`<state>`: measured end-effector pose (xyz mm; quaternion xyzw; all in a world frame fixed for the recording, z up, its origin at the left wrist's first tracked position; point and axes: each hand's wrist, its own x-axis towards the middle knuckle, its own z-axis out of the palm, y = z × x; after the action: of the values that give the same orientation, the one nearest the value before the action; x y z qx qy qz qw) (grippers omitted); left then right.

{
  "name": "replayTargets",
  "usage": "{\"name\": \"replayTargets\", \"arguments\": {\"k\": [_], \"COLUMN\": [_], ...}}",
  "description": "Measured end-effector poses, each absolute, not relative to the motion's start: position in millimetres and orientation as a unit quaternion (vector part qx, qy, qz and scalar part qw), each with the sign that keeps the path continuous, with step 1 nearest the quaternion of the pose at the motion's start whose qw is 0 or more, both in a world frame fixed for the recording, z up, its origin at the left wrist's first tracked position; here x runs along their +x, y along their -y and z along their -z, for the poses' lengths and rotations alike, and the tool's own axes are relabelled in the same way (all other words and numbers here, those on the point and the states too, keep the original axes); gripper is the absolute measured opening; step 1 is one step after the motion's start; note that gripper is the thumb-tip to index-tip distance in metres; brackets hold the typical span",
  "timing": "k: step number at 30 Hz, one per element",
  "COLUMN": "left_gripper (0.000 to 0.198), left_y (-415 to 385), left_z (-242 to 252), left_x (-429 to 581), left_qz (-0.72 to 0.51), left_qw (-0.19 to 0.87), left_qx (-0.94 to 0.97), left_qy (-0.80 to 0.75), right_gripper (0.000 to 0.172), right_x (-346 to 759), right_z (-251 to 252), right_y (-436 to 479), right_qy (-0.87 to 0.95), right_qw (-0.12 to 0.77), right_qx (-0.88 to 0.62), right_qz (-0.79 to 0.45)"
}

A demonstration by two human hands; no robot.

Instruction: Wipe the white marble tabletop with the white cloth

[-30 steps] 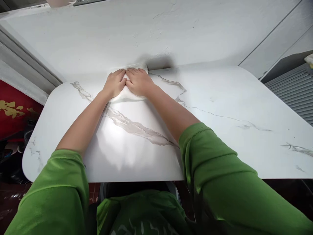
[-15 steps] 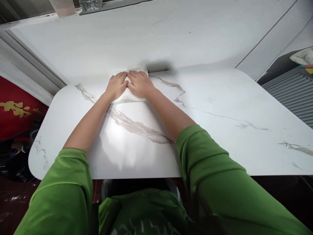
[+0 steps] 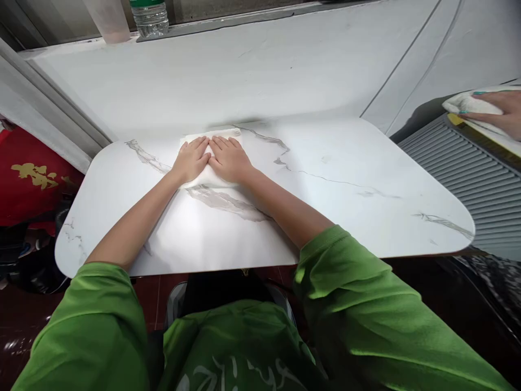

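Near the far edge of the table [image 3: 345, 206], your left hand [image 3: 191, 161] and right hand [image 3: 230, 159] lie flat, fingers unclenched, on the already folded cloth [image 3: 220, 134].

The white marble-look table with grey veins [image 3: 345, 206] lies bare on both sides of the left hand [image 3: 191, 160] and right hand [image 3: 230, 161], and towards the near edge. Both hands lie flat on a folded white cloth [image 3: 222, 134]. Just beyond the cloth, the white plaster wall [image 3: 244, 81] closes off the far edge. Past the table's right end stands a grey slatted cabinet [image 3: 459, 179], where another person's hand [image 3: 494, 111] is at work.
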<state>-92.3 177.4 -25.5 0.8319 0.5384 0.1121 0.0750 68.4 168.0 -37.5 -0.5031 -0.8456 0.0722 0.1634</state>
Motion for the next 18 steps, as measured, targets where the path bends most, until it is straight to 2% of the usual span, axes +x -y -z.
{"name": "replayTargets", "arguments": {"k": [18], "left_gripper": [0.053], "left_y": [-69.2], "left_z": [18.5], "left_x": [-105.6], "left_qz": [-0.104], "left_qw": [0.084], "left_qx": [0.814], "left_qy": [-0.565], "right_gripper": [0.063], "right_x": [56.3], "right_z": [35.1], "right_y": [-74.2], "right_qy": [0.868], "right_qw": [0.145], "right_qx": [-0.468], "right_qz": [-0.076]}}
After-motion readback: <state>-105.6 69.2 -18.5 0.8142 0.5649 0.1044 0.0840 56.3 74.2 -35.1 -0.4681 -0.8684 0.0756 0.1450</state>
